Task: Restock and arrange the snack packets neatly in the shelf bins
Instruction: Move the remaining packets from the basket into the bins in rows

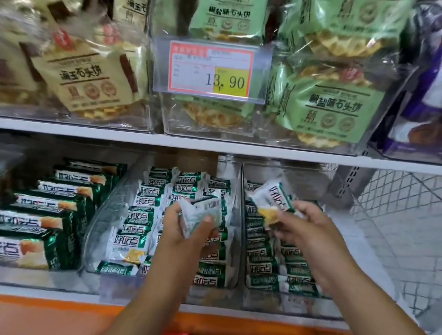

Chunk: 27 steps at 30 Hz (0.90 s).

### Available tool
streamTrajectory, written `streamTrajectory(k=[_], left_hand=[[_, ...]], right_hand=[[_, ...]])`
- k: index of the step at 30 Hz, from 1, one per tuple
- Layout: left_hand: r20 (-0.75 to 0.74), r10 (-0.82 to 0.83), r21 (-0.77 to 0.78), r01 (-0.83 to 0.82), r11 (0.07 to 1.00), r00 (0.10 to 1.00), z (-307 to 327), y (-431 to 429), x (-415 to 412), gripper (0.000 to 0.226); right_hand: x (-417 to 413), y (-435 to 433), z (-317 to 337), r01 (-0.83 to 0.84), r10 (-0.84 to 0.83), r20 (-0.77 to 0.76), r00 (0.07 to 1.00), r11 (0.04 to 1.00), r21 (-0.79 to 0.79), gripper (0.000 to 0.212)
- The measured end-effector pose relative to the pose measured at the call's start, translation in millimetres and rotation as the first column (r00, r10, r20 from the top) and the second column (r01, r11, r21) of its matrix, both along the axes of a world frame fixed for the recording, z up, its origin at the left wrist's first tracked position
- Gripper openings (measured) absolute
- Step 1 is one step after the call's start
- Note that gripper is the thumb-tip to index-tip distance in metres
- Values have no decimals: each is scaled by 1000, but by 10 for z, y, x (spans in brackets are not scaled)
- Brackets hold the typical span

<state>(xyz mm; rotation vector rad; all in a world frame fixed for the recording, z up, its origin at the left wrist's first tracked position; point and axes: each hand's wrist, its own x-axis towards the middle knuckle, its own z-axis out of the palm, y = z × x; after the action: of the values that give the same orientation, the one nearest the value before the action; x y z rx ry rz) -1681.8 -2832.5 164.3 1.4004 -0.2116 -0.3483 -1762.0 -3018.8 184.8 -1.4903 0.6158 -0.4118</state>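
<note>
Clear bins (106,218) hold green-white packets (134,248).

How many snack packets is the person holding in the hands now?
2. One packet is in the left hand, above the middle bin; the other packet is in the right hand, above the right bin. Further packets may be hidden behind the fingers.
</note>
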Motion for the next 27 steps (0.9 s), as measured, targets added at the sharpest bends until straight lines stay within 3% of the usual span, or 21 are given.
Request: streamTrajectory(k=[2, 5, 10, 16, 19, 21, 24, 27], left_hand=[[31, 24, 57, -26, 998, 999, -39, 10, 66, 28], [39, 42, 91, -45, 995, 998, -77, -15, 124, 12], [59, 48, 72, -52, 996, 997, -106, -72, 162, 10], [41, 31, 57, -33, 998, 999, -114, -83, 151, 6], [29, 16, 37, -17, 999, 999, -98, -70, 146, 7], [20, 2, 43, -3, 999, 1000, -70, -59, 132, 6], [-8, -35, 21, 36, 999, 999, 1, -37, 95, 7], [-28, -97, 31, 98, 995, 995, 50, -29, 28, 11]], right_hand=[[151, -240, -115, 77, -90, -71, 993, 982, -172, 33], [468, -526, -339, 6, -105, -182, 978, 880, -475, 36], [991, -798, -619, -148, -39, -275, 961, 765, -627, 41], [1132, -840, -911, -42, -121, -183, 976, 716, -697, 44], [1160, -822, -951, -78, -97, -213, 972, 723, -687, 42], [1104, -798, -878, -57, -145, -221, 965, 703, -709, 51], [812, -604, -588, 103, -212, -43, 976, 629, -771, 51], [311, -124, -262, 120, -104, 70, 992, 640, -759, 34]])
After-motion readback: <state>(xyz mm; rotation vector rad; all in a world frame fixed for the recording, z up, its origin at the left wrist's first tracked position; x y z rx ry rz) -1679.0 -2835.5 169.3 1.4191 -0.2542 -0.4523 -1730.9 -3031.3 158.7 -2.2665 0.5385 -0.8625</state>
